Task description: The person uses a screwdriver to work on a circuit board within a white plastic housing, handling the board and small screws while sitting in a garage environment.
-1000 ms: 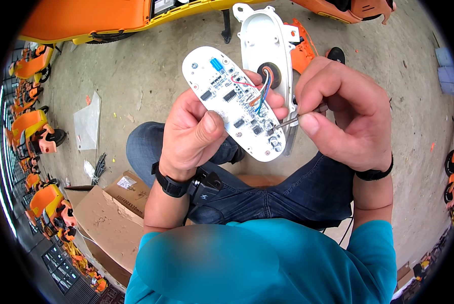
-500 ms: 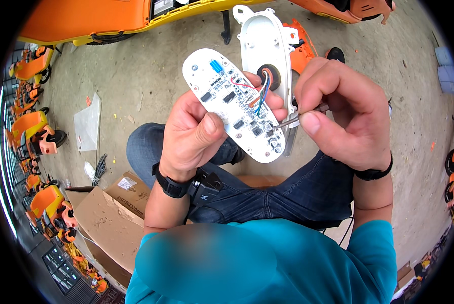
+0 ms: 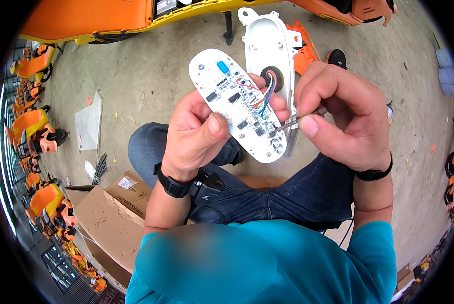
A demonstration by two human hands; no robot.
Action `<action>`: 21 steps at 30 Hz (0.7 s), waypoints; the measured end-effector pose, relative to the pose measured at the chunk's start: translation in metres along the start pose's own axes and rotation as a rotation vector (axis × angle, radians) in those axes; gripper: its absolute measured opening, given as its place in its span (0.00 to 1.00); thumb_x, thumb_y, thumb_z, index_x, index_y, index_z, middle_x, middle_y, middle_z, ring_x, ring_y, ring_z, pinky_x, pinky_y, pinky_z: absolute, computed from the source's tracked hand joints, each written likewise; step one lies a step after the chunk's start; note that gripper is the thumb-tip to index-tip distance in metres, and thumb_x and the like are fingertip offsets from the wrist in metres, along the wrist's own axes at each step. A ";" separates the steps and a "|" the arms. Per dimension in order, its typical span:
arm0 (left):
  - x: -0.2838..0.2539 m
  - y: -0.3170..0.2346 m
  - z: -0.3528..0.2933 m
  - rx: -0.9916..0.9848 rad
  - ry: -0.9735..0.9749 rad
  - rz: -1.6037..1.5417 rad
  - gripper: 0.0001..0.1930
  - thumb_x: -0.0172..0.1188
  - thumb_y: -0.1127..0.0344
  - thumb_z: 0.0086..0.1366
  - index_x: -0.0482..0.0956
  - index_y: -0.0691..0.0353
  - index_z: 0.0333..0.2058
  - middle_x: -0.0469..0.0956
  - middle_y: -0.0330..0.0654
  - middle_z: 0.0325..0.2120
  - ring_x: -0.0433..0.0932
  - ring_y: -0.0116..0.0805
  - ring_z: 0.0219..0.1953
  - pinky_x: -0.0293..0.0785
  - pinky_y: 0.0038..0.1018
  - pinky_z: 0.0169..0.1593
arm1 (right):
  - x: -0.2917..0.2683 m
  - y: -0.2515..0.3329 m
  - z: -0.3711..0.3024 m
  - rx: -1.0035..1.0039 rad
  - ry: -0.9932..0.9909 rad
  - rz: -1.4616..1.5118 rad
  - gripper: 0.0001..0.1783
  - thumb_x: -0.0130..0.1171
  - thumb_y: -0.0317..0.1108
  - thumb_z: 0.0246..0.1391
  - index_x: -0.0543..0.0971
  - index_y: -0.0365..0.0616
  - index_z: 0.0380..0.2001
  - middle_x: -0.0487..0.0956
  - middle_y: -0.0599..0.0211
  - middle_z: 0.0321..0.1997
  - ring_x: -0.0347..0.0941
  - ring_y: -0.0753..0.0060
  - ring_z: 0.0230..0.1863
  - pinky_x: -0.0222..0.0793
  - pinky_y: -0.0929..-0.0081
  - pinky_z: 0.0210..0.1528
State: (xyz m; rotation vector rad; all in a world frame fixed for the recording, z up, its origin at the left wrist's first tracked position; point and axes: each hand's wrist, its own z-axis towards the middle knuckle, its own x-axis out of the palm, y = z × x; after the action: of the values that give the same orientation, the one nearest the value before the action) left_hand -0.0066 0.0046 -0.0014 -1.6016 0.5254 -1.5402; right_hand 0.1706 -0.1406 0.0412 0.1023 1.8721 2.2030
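My left hand point(image 3: 199, 129) grips a white oval circuit board point(image 3: 227, 109) by its edge, thumb on the component side and fingers behind. The board carries black chips, a blue component and several coloured wires point(image 3: 268, 99). These run to a round black grommet point(image 3: 273, 77) in a white plastic housing point(image 3: 267, 48) just beyond. Between the thumb and fingers of my right hand point(image 3: 341, 114) is a thin dark metal tool point(image 3: 291, 123). Its tip meets the board among the small parts near the lower right end; whether it touches one is too small to tell.
An orange and yellow vehicle body point(image 3: 115, 20) spans the far side. Beyond my right hand lie an orange plastic part point(image 3: 304, 53) and a black shoe point(image 3: 337, 59). At the left are an opened cardboard box point(image 3: 103, 213), a clear plastic sheet point(image 3: 89, 121) and parked orange vehicles point(image 3: 32, 126).
The board and my left hand have shifted slightly to the right. The housing has also moved a little right. The tool's tip stays at the board's lower right part.
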 end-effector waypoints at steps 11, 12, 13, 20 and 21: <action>0.003 -0.002 0.001 -0.004 -0.106 0.001 0.36 0.60 0.52 0.61 0.58 0.71 0.58 0.71 0.60 0.50 0.74 0.56 0.52 0.73 0.46 0.54 | 0.001 0.000 0.001 0.016 -0.159 0.135 0.06 0.57 0.26 0.48 0.71 0.38 0.30 0.71 0.66 0.30 0.65 0.78 0.32 0.60 0.82 0.34; 0.002 -0.002 0.001 -0.002 -0.105 -0.001 0.35 0.60 0.52 0.62 0.58 0.71 0.58 0.71 0.60 0.50 0.73 0.56 0.52 0.72 0.46 0.54 | 0.000 0.002 0.002 0.047 -0.171 0.144 0.06 0.57 0.26 0.49 0.72 0.38 0.30 0.71 0.66 0.30 0.65 0.78 0.32 0.60 0.82 0.34; 0.001 -0.001 0.001 0.001 -0.089 0.020 0.35 0.58 0.52 0.63 0.57 0.70 0.59 0.70 0.60 0.51 0.73 0.57 0.53 0.71 0.47 0.55 | -0.001 0.004 0.002 0.066 -0.175 0.147 0.06 0.57 0.26 0.49 0.72 0.38 0.30 0.71 0.66 0.30 0.64 0.79 0.32 0.60 0.82 0.34; 0.000 -0.003 0.000 0.000 -0.087 0.024 0.34 0.56 0.51 0.64 0.58 0.70 0.59 0.70 0.60 0.52 0.72 0.56 0.54 0.70 0.46 0.57 | -0.003 0.006 0.001 0.091 -0.090 0.136 0.07 0.59 0.27 0.49 0.74 0.36 0.30 0.72 0.66 0.31 0.66 0.78 0.32 0.61 0.82 0.35; 0.001 -0.002 0.000 0.004 -0.090 0.020 0.34 0.57 0.51 0.64 0.58 0.70 0.59 0.70 0.60 0.51 0.72 0.55 0.54 0.69 0.46 0.57 | -0.002 0.005 0.001 0.078 -0.088 0.137 0.07 0.59 0.26 0.48 0.74 0.36 0.30 0.72 0.65 0.31 0.66 0.78 0.32 0.61 0.82 0.36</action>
State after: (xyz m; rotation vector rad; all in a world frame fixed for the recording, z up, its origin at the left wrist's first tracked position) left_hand -0.0071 0.0054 0.0010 -1.6491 0.4876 -1.4463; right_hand 0.1723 -0.1408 0.0464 0.3461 1.9555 2.1737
